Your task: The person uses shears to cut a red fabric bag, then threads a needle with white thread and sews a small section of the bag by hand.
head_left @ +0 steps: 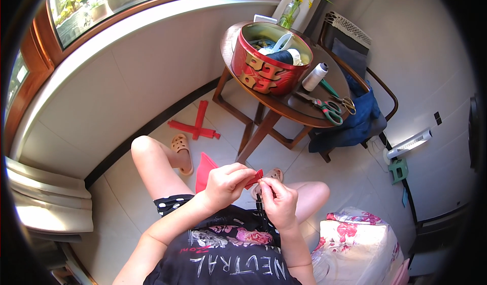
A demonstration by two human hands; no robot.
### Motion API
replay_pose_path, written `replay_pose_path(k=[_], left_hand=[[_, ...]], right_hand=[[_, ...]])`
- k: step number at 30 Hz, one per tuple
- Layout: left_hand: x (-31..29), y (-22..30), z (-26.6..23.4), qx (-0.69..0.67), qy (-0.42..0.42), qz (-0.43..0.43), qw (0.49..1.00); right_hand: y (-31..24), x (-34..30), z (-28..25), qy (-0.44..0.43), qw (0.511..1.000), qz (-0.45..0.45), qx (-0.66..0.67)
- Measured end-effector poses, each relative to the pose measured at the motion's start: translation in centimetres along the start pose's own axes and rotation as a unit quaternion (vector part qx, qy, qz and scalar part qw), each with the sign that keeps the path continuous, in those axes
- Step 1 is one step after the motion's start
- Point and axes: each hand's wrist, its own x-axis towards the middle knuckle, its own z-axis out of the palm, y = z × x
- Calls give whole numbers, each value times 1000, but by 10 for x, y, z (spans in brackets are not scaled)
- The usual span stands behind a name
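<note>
A piece of red fabric (204, 169) is held up in front of my lap. My left hand (227, 184) is closed, with thumb and fingers pinching the cloth; one part of it shows behind this hand and a small folded end sticks out past the fingertips. Right beside it, my right hand (280, 202) pinches that same folded end with thumb and forefinger. Whether a needle or thread sits between the right fingertips is too small to tell. Both hands meet above my knees, short of the round table.
On the round brown table (339, 77) stand a red tin (270, 74) of sewing things, a white thread cone (315, 77) and green-handled scissors (328, 110). Red strips (197, 125) lie crossed on the floor. A chair with blue cloth (350, 120) and a floral bag (355, 239) are at right.
</note>
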Motion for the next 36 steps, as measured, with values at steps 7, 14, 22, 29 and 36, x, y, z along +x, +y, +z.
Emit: replay_pose_path(k=[7, 14, 22, 29, 36], left_hand=[[-3, 7, 4, -27, -20, -9, 999], [11, -3, -2, -54, -121, 4, 991], [14, -6, 3, -119, -183, -48, 975], [22, -5, 1, -184, -221, -148, 946], [26, -4, -4, -281, -258, -259, 887]], right_hand=[[1, 4, -3, -9, 999, 49, 0], [28, 30, -25, -55, 998, 24, 31], [42, 38, -24, -222, 898, 200, 323], [35, 35, -7, -58, 848, 242, 469], [26, 38, -6, -65, 841, 233, 485]])
